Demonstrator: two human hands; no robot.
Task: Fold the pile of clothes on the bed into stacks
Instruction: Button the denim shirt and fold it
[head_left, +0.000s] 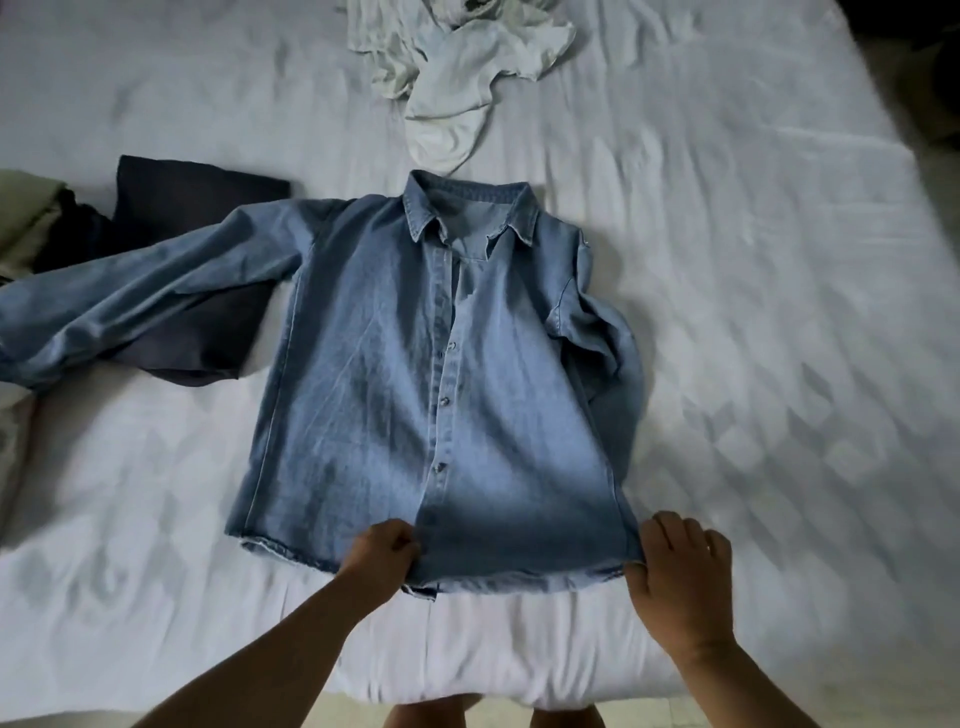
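A blue denim shirt (415, 374) lies face up on the white bed (753, 312), collar away from me, front buttoned. Its left sleeve stretches out to the left over a dark garment; its right sleeve is bunched along the right side. My left hand (382, 558) grips the bottom hem near the button placket. My right hand (680, 571) pinches the hem's right corner between thumb and fingers. A heap of white clothes (462, 67) lies beyond the collar at the top of the bed.
A folded dark navy garment (192, 208) lies left of the shirt, partly under the sleeve. More dark and beige clothes (31, 218) sit at the far left edge. The bed's near edge (519, 696) is at my legs, its right edge by dark floor.
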